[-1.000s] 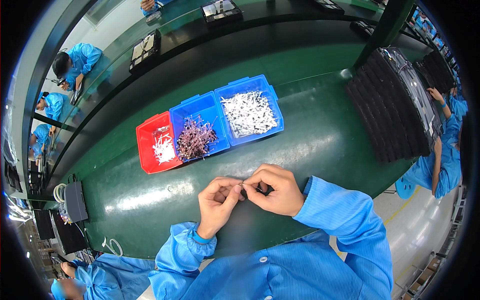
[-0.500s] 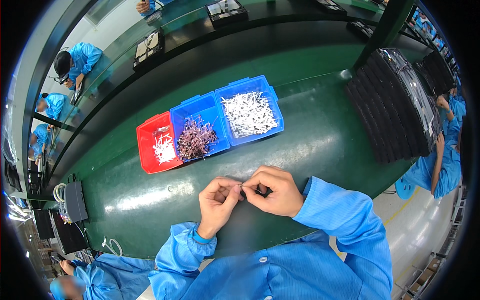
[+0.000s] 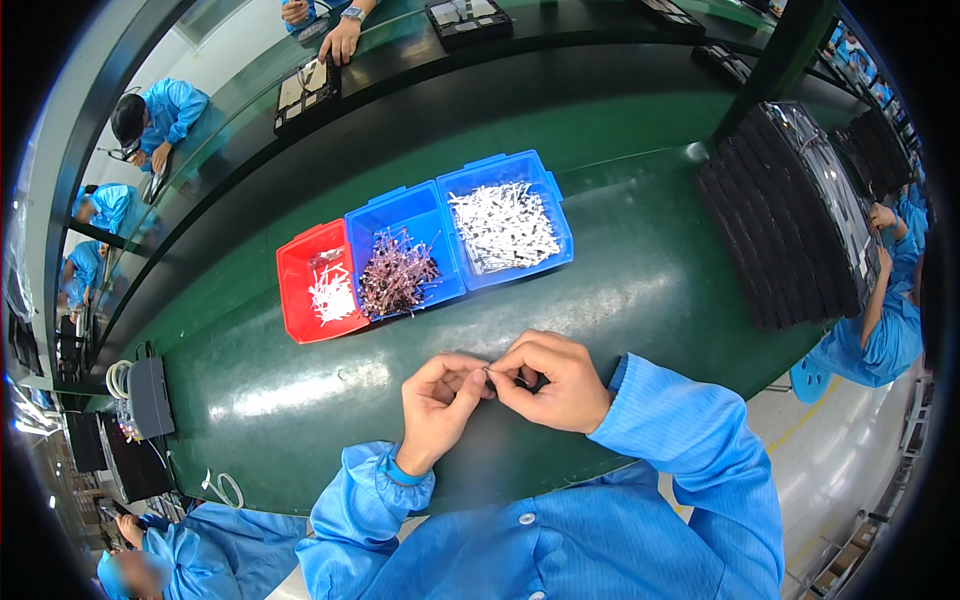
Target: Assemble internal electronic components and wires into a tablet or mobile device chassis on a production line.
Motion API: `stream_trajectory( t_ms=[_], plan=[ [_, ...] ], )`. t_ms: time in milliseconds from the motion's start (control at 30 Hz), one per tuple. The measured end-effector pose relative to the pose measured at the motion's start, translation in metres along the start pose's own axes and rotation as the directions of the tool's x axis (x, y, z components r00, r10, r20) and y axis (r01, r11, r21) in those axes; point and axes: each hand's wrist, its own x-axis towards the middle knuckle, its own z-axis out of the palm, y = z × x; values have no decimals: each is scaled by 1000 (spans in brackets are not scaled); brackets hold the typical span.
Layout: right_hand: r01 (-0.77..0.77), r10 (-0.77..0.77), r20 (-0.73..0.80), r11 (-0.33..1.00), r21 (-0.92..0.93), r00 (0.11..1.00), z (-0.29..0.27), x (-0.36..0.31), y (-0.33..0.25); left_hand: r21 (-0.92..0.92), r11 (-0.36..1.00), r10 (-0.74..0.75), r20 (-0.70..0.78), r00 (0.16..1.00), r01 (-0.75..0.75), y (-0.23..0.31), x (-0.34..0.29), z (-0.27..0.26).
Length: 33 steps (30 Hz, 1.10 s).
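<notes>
My left hand (image 3: 440,405) and my right hand (image 3: 553,383) meet fingertip to fingertip over the near part of the green table (image 3: 300,440). Both are closed in a pinch around something tiny. A thin dark bit shows beneath the right fingers, but its kind is too small to make out. Beyond my hands stand three joined bins. The red bin (image 3: 297,318) holds small white strips (image 3: 332,293). In the middle blue bin (image 3: 368,218) lies a tangle of thin purplish-brown wired parts (image 3: 397,272). White pieces with dark marks (image 3: 503,227) fill the right blue bin (image 3: 560,245).
Tall stacked black trays (image 3: 780,220) stand at the right, near a co-worker's hands. A grey box with cables (image 3: 150,398) and a white cable loop (image 3: 228,490) are at the left. Across the far side runs a dark line carrying black units (image 3: 306,95); other people sit around.
My hands keep their pinch with barely any shift. At the far line, a co-worker's hand has come onto a black unit. The whole view has moved slightly.
</notes>
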Motion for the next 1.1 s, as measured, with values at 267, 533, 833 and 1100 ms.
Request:
stream_trajectory(
  t_ms=[267, 533, 833, 1100],
  plan=[
    [28, -28, 18, 999, -21, 999, 1, 1, 0, -29, 999, 26, 14, 1000, -26, -4, 0, -1],
    [13, -13, 45, 1000, -3, 999, 1, 2, -2, -47, 996, 77, 20, 997, -76, -6, 0, -4],
    [-82, 81, 13, 995, 54, 997, -4, 3, -6, -14, 999, -32, 1, 999, 32, 5, 1, -1],
    [-78, 75, 35, 992, 104, 997, -3, 3, -7, -98, 993, -65, 50, 997, 69, 3, 2, -2]
  ],
)
